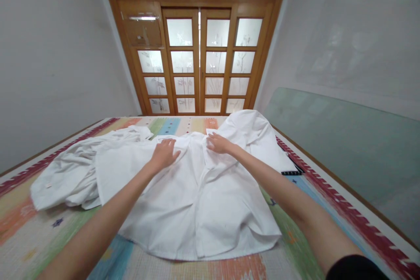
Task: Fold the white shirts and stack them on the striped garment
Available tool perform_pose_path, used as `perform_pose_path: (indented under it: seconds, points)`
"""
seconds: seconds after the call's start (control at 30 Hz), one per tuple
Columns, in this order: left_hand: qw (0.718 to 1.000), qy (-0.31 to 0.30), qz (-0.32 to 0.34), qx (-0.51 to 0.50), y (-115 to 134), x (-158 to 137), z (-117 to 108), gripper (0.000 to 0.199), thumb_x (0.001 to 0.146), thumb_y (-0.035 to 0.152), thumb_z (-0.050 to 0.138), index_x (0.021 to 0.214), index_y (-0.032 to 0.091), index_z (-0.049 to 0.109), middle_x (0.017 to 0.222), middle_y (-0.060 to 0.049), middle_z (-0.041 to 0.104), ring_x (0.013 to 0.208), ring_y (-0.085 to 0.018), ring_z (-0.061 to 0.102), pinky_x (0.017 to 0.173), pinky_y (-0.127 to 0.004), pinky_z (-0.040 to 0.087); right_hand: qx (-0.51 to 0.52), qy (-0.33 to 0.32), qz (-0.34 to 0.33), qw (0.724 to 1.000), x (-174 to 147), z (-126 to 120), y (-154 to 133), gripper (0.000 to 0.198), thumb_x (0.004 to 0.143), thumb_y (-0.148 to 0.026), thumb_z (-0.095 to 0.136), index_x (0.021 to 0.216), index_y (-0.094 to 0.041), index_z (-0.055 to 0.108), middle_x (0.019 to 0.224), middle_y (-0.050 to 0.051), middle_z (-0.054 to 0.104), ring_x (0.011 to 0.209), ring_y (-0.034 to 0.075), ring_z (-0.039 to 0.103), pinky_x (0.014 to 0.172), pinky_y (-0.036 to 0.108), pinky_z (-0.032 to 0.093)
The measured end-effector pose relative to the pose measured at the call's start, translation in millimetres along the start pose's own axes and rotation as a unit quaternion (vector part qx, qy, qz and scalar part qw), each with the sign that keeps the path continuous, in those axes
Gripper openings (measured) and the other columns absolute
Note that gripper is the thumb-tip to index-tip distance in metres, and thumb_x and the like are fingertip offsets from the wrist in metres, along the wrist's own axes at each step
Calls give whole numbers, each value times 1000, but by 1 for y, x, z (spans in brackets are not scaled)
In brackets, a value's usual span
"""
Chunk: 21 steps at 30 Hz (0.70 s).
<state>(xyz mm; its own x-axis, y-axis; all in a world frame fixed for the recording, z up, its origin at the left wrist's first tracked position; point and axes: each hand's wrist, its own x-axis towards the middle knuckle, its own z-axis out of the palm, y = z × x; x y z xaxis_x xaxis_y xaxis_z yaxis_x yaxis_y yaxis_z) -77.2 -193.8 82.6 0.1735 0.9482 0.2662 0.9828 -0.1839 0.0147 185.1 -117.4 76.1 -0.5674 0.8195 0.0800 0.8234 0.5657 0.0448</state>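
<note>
A white long garment, apparently a shirt (177,210), lies spread with its hem toward me and a seam or front edge running down its middle. My left hand (165,153) rests on its upper left part, thumb apart from the fingers. On the upper right part, close to the middle edge, my right hand (219,143) touches the cloth with fingers slightly apart. Creases run through the fabric below both hands. Which part of the garment lies under my fingertips is hard to make out.
Crumpled white cloth (74,170) lies to the left. Another white piece (252,135) is bunched at the right, beside a black striped trim (293,170). Underneath is a colourful patterned mat (157,267). A pale green panel (344,140) stands along the right; wooden glazed doors (198,61) are behind.
</note>
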Motion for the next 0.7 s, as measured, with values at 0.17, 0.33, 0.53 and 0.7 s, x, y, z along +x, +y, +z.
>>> perform_pose_path:
  seconds: [0.17, 0.33, 0.53, 0.7]
  points:
    - [990, -69, -114, 45, -69, 22, 15, 56, 89, 42, 43, 138, 13, 44, 139, -20, 53, 129, -34, 48, 100, -48, 41, -31, -37, 59, 997, -2, 12, -15, 54, 91, -39, 51, 140, -17, 44, 133, 18, 57, 120, 32, 55, 97, 43, 42]
    - [985, -131, -117, 7, -90, 30, 19, 48, 77, 40, 57, 121, 22, 62, 114, -9, 71, 111, -30, 62, 93, -40, 45, -39, -48, 54, 997, -6, 12, -16, 45, 91, -34, 48, 134, -23, 50, 124, 15, 62, 111, 29, 61, 88, 39, 45]
    - [976, -198, -45, -74, -64, 53, 8, 44, 76, 59, 51, 68, 21, 70, 76, -5, 72, 86, -28, 68, 73, -31, 48, -45, -36, 56, 997, -15, 20, -21, 42, 91, -31, 45, 132, -23, 50, 114, 14, 66, 103, 27, 64, 81, 36, 46]
    - [987, -56, 3, -153, -20, 90, 26, 49, 84, 49, 52, 119, 16, 61, 107, -10, 72, 97, -23, 67, 86, -31, 48, -56, 5, 46, 997, -21, 32, -27, 35, 93, -27, 43, 126, -19, 53, 112, 14, 65, 103, 26, 60, 83, 36, 44]
